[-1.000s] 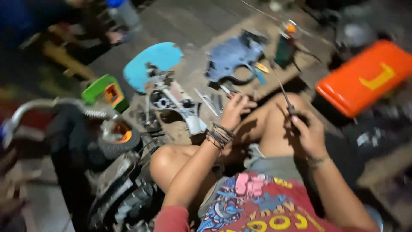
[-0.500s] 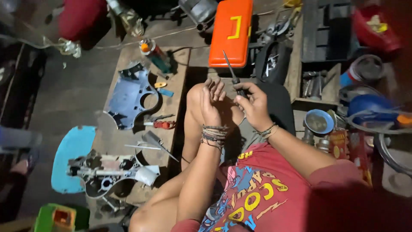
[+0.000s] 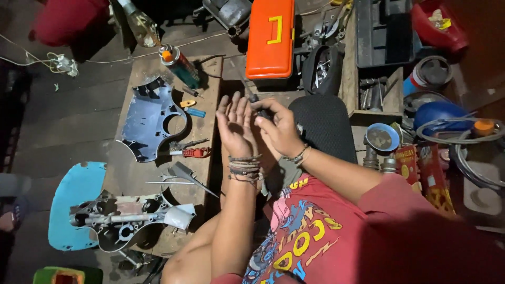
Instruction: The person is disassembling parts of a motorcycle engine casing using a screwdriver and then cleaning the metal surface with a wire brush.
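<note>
My left hand [image 3: 236,125], with several bracelets at the wrist, is held up flat with the fingers spread and nothing in it. Right beside it, my right hand [image 3: 280,131] is closed around a thin dark screwdriver-like tool [image 3: 251,95] whose shaft points up and left past the left fingertips. The two hands touch at the palm edges. Both hover over my lap, next to a low wooden board [image 3: 208,71] and a black textured cushion [image 3: 323,123].
On the board lie a grey-blue plastic cover [image 3: 152,118], a spray can [image 3: 179,66], red-handled pliers [image 3: 190,153] and a metal housing [image 3: 126,218]. An orange toolbox [image 3: 271,37] sits ahead. A blue bowl [image 3: 382,138] and cluttered parts crowd the right.
The view has swung round and steadied. My left hand has opened from a curl by the tool into a flat, spread palm. My right hand still grips the tool.
</note>
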